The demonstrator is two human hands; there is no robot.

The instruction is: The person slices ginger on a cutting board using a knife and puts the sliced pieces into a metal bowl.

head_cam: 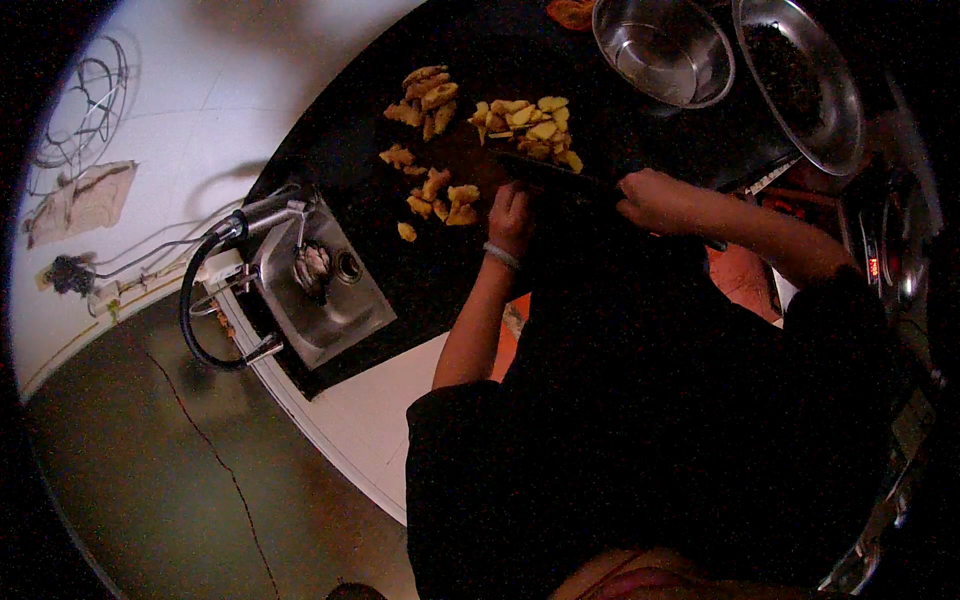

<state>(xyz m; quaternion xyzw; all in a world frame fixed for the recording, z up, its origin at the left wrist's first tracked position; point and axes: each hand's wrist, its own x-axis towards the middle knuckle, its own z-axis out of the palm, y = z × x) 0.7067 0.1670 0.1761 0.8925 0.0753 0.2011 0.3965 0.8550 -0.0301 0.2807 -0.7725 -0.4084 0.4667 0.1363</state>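
Observation:
On the dark countertop, my right hand (646, 201) is closed at the handle end of a dark knife (547, 169), whose blade reaches left past my left hand. My left hand (513, 214), with a light band at its wrist, rests on the counter just below the blade; its fingers are bunched, and whether they hold a piece is too dark to tell. Beyond the blade lies a pile of cut ginger (544, 129). Whole ginger roots (427, 101) are heaped to its left. Smaller ginger pieces (439, 199) are scattered left of my left hand.
A round metal bowl (667, 56) and an oval metal dish (840, 112) with dark contents stand at the back right. Reddish lights show on an appliance (872, 266) at the right. A steel sink (330, 315) with a faucet (266, 214) is at the left, beside the white wall.

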